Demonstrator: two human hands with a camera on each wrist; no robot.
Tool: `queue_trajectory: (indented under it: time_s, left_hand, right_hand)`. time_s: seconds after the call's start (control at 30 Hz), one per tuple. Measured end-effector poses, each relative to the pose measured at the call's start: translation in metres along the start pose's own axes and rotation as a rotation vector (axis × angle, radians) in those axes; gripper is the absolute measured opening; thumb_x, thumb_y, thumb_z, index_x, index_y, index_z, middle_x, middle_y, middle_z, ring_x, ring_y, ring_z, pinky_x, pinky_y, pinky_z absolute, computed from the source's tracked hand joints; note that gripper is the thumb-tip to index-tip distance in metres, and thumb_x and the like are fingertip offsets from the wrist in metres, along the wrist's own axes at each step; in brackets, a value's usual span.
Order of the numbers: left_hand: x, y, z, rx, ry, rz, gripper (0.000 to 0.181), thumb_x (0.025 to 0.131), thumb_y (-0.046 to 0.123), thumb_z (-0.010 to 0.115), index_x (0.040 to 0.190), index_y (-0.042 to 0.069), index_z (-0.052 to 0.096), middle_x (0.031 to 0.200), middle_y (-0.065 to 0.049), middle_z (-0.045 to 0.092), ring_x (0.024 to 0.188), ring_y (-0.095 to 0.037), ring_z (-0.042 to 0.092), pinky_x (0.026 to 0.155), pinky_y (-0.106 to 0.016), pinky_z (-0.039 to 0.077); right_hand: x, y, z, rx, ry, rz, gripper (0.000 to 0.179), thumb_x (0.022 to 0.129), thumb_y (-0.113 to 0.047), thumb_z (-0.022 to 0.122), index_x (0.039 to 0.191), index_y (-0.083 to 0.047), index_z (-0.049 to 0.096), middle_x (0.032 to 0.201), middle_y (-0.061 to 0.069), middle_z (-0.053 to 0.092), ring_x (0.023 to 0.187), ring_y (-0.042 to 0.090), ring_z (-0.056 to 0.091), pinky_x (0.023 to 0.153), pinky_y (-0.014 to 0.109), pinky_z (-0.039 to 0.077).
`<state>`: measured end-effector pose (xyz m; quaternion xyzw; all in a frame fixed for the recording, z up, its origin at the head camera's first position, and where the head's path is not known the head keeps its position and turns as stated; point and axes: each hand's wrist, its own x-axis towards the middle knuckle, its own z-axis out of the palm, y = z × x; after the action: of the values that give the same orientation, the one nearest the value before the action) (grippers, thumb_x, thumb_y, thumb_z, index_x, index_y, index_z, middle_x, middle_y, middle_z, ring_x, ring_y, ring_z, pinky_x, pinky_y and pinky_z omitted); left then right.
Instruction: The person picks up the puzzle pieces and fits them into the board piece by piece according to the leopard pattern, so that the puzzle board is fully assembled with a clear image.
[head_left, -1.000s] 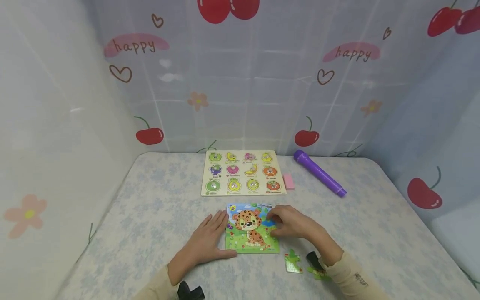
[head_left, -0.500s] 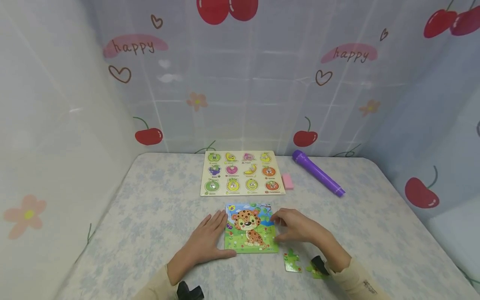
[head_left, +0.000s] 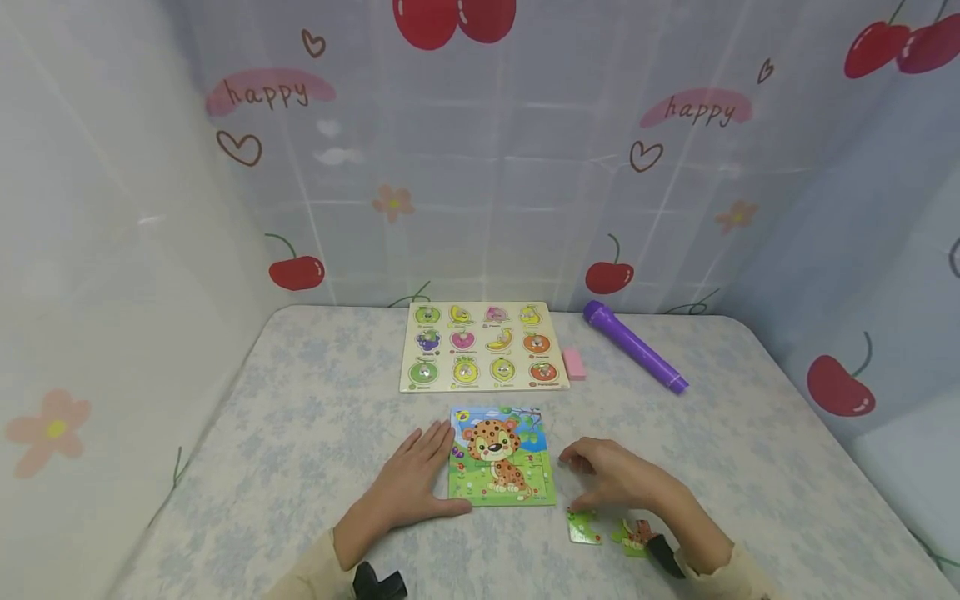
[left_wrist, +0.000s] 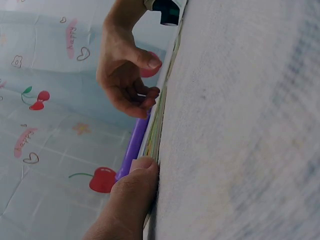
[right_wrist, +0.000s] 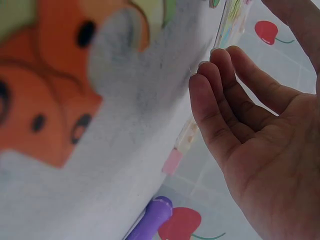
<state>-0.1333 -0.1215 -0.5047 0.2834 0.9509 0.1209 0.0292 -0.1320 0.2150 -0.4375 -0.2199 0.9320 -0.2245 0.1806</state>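
Note:
A square leopard jigsaw puzzle (head_left: 498, 458) lies on the table in front of me. My left hand (head_left: 416, 482) rests along its left side with fingers spread, the thumb at the lower left corner. To the right of the puzzle, my right hand (head_left: 622, 477) hovers with loosely bent fingers and holds nothing. Below that hand lies a green puzzle piece (head_left: 583, 528), partly covered by the thumb. Beside it is a green and orange-brown spotted puzzle piece (head_left: 634, 535), which looms large in the right wrist view as an orange spotted piece (right_wrist: 55, 90).
Behind the puzzle lies a fruit picture board (head_left: 486, 346), with a small pink block (head_left: 573, 364) at its right edge. A purple toy microphone (head_left: 636, 347) lies farther right. A printed curtain (head_left: 487, 167) closes off the back of the table.
My right hand has left the right edge of the puzzle and moved right and toward me, near the loose pieces. My left hand has stayed in place.

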Motion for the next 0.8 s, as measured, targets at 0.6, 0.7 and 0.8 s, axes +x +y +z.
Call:
queue_trajectory:
  time_s: [0.6,0.7,0.8]
  left_hand:
    - [-0.001,0.0,0.001,-0.016,-0.001,0.0,0.113,0.077,0.085,0.046,0.156,0.007,0.022,0.164,-0.008,0.018,0.152,-0.023,0.017,0.123,-0.046,0.02]
    - [-0.001,0.0,0.0,-0.027,-0.002,-0.003,0.113,0.077,0.084,0.047,0.156,0.007,0.022,0.164,-0.008,0.018,0.152,-0.023,0.017,0.123,-0.047,0.019]
    - [0.0,0.0,0.0,-0.032,-0.004,-0.003,0.113,0.077,0.084,0.047,0.156,0.007,0.021,0.164,-0.008,0.018,0.152,-0.023,0.017,0.123,-0.047,0.019]
  right_hand:
    - [-0.028,0.006,0.012,0.068,-0.081,0.087,0.062,0.066,-0.047,0.087,0.116,-0.018,0.064,0.104,-0.009,0.06,0.1,0.012,0.058,0.088,0.036,0.052]
    - [-0.03,0.005,0.013,0.055,-0.082,0.091,0.064,0.063,-0.047,0.088,0.115,-0.018,0.065,0.102,-0.01,0.059,0.099,0.011,0.057,0.089,0.037,0.051]
    - [-0.032,0.003,0.015,0.045,-0.084,0.097,0.066,0.061,-0.045,0.089,0.115,-0.016,0.065,0.101,-0.01,0.059,0.097,0.011,0.056,0.089,0.037,0.052]
